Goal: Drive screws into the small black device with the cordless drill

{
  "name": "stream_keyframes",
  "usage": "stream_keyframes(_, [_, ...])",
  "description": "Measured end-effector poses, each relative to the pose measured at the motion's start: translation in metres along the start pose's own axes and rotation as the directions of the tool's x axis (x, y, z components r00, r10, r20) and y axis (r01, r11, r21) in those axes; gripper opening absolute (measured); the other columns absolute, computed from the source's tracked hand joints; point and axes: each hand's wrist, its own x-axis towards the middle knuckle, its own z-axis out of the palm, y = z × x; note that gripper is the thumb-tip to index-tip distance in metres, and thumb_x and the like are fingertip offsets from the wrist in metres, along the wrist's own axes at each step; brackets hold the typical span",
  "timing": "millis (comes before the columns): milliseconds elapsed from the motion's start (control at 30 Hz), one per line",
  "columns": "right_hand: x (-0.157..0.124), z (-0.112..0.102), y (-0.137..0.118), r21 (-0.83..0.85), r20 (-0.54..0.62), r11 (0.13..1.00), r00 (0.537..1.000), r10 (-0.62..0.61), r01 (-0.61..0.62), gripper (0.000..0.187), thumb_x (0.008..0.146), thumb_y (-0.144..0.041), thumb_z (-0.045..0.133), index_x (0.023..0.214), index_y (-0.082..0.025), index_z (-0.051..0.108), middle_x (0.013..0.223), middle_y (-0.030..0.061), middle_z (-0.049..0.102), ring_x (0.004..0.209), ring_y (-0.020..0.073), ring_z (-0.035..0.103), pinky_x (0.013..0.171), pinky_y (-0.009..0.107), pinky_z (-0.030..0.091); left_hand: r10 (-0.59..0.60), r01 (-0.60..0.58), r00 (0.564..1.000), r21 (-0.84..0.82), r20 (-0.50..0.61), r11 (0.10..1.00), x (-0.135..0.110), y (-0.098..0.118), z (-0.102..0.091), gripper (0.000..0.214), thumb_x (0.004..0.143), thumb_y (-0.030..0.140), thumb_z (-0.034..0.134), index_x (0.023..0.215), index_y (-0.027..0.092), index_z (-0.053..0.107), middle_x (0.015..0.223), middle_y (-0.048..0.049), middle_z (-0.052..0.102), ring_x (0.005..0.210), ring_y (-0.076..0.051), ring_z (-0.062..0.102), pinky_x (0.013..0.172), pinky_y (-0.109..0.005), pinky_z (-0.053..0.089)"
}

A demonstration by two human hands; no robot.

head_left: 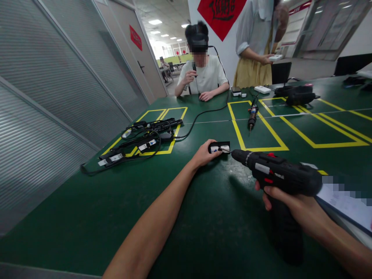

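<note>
My right hand (286, 199) is wrapped round the grip of a black cordless drill (279, 172) with red parts. The drill lies nearly level above the table, its chuck pointing left. From the chuck a thin bit reaches toward a small black box-like piece (224, 144) with a white part inside. Whether the bit tip touches it, I cannot tell. My left hand (205, 154) closes on the left end of that black piece and holds it on the green table (186, 186).
Black cables and power bricks (151, 139) lie at the left inside yellow tape. A smaller pen-like driver (252, 116) rests farther back. Across the table, a seated person (203, 73) wearing a headset holds a screwdriver; another person (255, 46) stands. Papers (345, 201) lie at the right.
</note>
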Motion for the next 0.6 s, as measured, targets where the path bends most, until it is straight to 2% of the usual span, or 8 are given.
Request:
stream_keyframes(167, [0.000, 0.000, 0.003, 0.020, -0.019, 1.000, 1.000, -0.021, 0.021, 0.026, 0.087, -0.035, 0.047, 0.073, -0.022, 0.065, 0.064, 0.0018, 0.062, 0.071, 0.0222, 0.058, 0.062, 0.034, 0.038, -0.019, 0.019, 1.000, 0.000, 0.007, 1.000, -0.001, 0.005, -0.001, 0.047, 0.072, 0.043, 0.060, 0.110, 0.017, 0.051, 0.097, -0.0052, 0.060, 0.080, -0.016, 0.057, 0.071, -0.028, 0.046])
stream_keyframes(267, [0.000, 0.001, 0.006, 0.043, -0.022, 0.999, 1.000, -0.017, 0.018, 0.024, 0.087, -0.035, 0.047, 0.079, -0.023, 0.066, 0.063, 0.0014, 0.062, 0.068, 0.0215, 0.057, 0.062, 0.034, 0.038, -0.039, 0.039, 0.999, -0.001, 0.004, 0.999, -0.001, 0.007, 0.000, 0.048, 0.071, 0.043, 0.061, 0.110, 0.017, 0.050, 0.096, -0.0054, 0.060, 0.080, -0.016, 0.057, 0.071, -0.028, 0.046])
stream_keyframes(433, [-0.003, 0.012, 0.013, 0.221, -0.017, 0.973, 0.998, 0.067, -0.061, 0.022, 0.086, -0.038, 0.049, 0.090, -0.023, 0.065, 0.059, 0.0001, 0.061, 0.062, 0.0196, 0.054, 0.060, 0.032, 0.038, -0.034, 0.034, 0.999, -0.009, 0.003, 0.999, 0.000, 0.003, 0.003, 0.050, 0.070, 0.043, 0.061, 0.111, 0.016, 0.050, 0.095, -0.0055, 0.060, 0.079, -0.016, 0.057, 0.070, -0.028, 0.046])
stream_keyframes(600, [-0.006, 0.023, 0.015, 0.342, -0.037, 0.937, 0.995, 0.089, -0.071, 0.022, 0.087, -0.036, 0.049, 0.091, -0.019, 0.062, 0.057, 0.0000, 0.059, 0.058, 0.0168, 0.051, 0.059, 0.030, 0.036, -0.036, 0.036, 0.999, -0.007, -0.006, 0.999, 0.001, 0.000, 0.005, 0.050, 0.070, 0.044, 0.061, 0.111, 0.016, 0.049, 0.095, -0.0052, 0.060, 0.079, -0.016, 0.057, 0.070, -0.028, 0.046])
